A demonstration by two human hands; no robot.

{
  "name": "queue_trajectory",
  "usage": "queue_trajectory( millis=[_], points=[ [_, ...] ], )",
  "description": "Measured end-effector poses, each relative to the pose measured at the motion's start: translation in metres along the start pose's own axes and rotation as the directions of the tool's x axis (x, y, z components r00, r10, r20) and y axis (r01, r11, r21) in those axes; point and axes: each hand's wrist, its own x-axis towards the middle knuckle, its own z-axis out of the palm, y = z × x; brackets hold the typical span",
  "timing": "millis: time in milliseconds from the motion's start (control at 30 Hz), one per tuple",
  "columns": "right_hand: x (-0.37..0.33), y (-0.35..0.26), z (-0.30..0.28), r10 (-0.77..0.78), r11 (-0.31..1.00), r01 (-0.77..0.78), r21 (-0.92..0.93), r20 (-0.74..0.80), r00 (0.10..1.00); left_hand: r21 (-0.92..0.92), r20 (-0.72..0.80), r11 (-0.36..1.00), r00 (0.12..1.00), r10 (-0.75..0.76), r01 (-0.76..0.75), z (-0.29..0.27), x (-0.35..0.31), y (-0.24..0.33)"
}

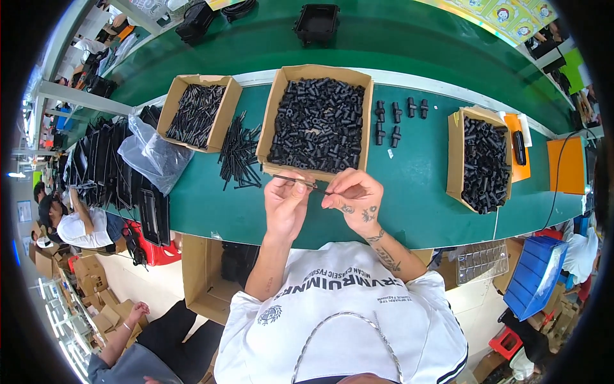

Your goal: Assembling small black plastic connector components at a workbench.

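Lying crosswise at the fingertips, a thin black rod (pixel 314 186) spans both hands just this side of the middle cardboard box (pixel 367 105); its long axis runs left to right, the right end angled slightly toward the person's body. The left hand (pixel 286 206) pinches it between thumb and fingers, the left tip poking out past them; the right hand (pixel 358 200) pinches it near the other end between thumb and forefinger; whether anything is fitted onto it there cannot be told. Black tubular fittings (pixel 315 115) fill that box, directly beyond the hands; a loose pile of black rods (pixel 238 153) lies on the green table (pixel 416 221) ahead and to the left, nearer the left hand, beside a box of rods (pixel 221 118); six separate fittings (pixel 396 114) lie beyond and to the right, nearer the right hand. As for writing, the white shirt (pixel 345 352) carries dark lettering and a round crest, upside down from this view; a poster with cartoon figures (pixel 511 18) shows at upper right, any print on it too small to read.
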Motion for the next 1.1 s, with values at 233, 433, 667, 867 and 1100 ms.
queue_trajectory(
  millis=[233,433,667,867,1100],
  points=[
    [-0.002,0.006,-0.005,-0.014,0.998,0.015,-0.055,0.005,1.000,0.082,0.022,0.995,0.998,-0.051,0.049,0.007,-0.009,-0.017],
    [0.003,0.003,-0.007,0.019,0.988,-0.019,-0.152,-0.003,1.000,0.075,-0.033,0.991,0.994,-0.109,0.111,0.009,-0.011,-0.016],
    [0.013,-0.023,-0.012,0.273,0.891,-0.240,-0.385,0.033,0.962,0.434,-0.020,0.889,0.988,-0.156,0.149,0.013,-0.005,0.006],
    [0.035,-0.057,0.005,0.275,0.656,0.077,-0.751,0.332,0.902,0.837,0.129,0.547,0.973,-0.194,-0.002,0.026,-0.008,0.024],
    [0.033,-0.063,0.019,0.388,0.498,0.099,-0.862,0.323,0.863,0.953,0.173,0.289,0.946,-0.274,-0.090,0.018,-0.008,0.040]
  ],
)
